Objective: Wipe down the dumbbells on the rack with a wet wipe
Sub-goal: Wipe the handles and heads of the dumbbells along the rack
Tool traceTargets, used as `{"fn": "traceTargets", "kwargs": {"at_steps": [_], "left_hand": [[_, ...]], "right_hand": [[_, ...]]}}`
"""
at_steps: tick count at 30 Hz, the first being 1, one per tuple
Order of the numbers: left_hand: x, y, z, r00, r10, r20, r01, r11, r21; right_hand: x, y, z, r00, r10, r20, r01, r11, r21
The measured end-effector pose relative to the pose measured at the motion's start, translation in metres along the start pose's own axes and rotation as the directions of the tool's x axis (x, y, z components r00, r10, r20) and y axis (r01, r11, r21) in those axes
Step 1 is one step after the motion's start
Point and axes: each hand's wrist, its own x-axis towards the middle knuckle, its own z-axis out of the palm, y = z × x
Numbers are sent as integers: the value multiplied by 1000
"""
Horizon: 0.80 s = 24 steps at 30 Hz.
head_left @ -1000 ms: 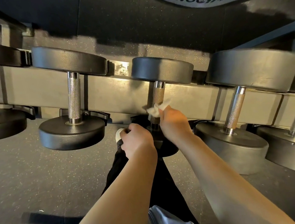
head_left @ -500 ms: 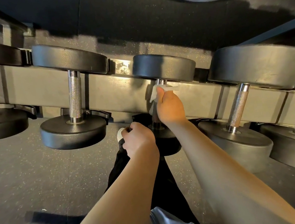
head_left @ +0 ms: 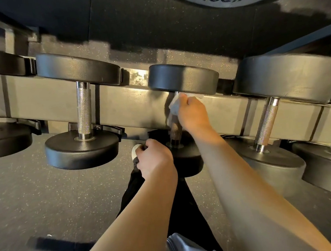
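**Wiping a dumbbell handle on the rack**

A person's right hand (head_left: pixel 192 113) curls around a crumpled white wet wipe (head_left: pixel 173 104), pressing it against the top of the metal handle of the middle dumbbell (head_left: pixel 183 77), just beneath its upper black head. The left hand (head_left: pixel 153 156) sits lower, beside the dumbbell's bottom head, with fingers curled; something white peeks past the knuckles (what it is cannot be told). The dumbbell rests in a long grey rack (head_left: pixel 59 110), between a neighbouring dumbbell (head_left: pixel 83 110) to the left and a larger dumbbell (head_left: pixel 274 103) to the right. A dark speckled floor (head_left: pixel 36 196) lies below.
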Motion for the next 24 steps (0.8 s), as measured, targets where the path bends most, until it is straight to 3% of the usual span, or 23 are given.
{"fn": "traceTargets", "kwargs": {"at_steps": [5, 10, 13, 16, 18, 20, 24], "left_hand": [[0, 0, 0, 1000, 14, -2, -14, 1000, 22], [2, -1, 0, 1000, 1, 1, -1, 1000, 16], [0, 0, 0, 1000, 5, 2, -5, 1000, 13], [1, -1, 0, 1000, 7, 8, -7, 1000, 12], [0, -1, 0, 1000, 4, 15, -4, 1000, 3], [-2, 0, -1, 1000, 9, 22, -9, 1000, -6], [-1, -2, -1, 999, 25, 40, -26, 1000, 2]], "right_hand": [[-10, 13, 18, 998, -48, -27, 39, 963, -267], [-35, 45, 13, 970, -132, 205, 218, 846, -487], [-32, 54, 6, 932, -91, 350, 275, 808, -521], [-31, 47, -7, 922, -31, 387, 181, 916, -358], [-27, 35, -13, 964, -34, 264, 58, 995, -83], [-16, 20, -7, 995, -49, 92, 38, 992, 118], [-22, 17, 20, 978, -202, -49, 206, 974, 94]]}}
